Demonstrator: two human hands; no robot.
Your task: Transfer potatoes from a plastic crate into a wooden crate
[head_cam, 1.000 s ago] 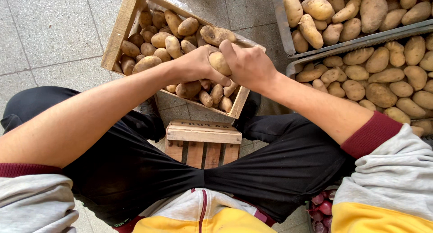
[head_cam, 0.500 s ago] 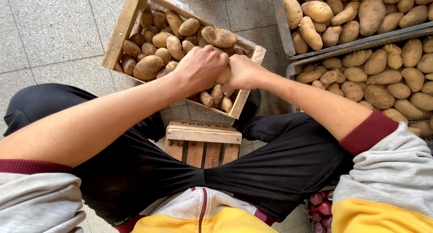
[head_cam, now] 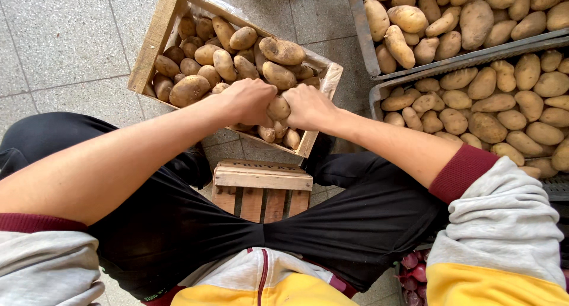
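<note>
Potato in hand: one tan potato (head_cam: pixel 278 108) sits between both hands, over the near right corner of the wooden crate (head_cam: pixel 159 34).
Left hand: the left hand (head_cam: pixel 250 100) is curled around the potato's left side, fingers closed on it.
Right hand: the right hand (head_cam: pixel 309 106) grips the same potato from the right, fingers bent against it, the two hands almost knuckle to knuckle.
Wooden crate: one slatted crate on the tiled floor (head_cam: pixel 56 42), set at a slant, heaped with brown potatoes (head_cam: pixel 237 54); roughly two dozen show, more lie buried beneath, so no exact count is possible.
Grey trays: two grey trays on the right, the far tray (head_cam: pixel 359 27) and the near tray (head_cam: pixel 379 95), each packed with paler potatoes (head_cam: pixel 486 86), several dozen in all, running out of frame.
Stool: one small wooden slatted stool (head_cam: pixel 262 184) shows between the person's knees, just beside the crate's near edge.
Clothing: black trousers (head_cam: pixel 355 223), grey sleeves with dark red cuffs (head_cam: pixel 465 172).
Lower right: a few red-purple bulbs (head_cam: pixel 415 270), too cut off to count.
</note>
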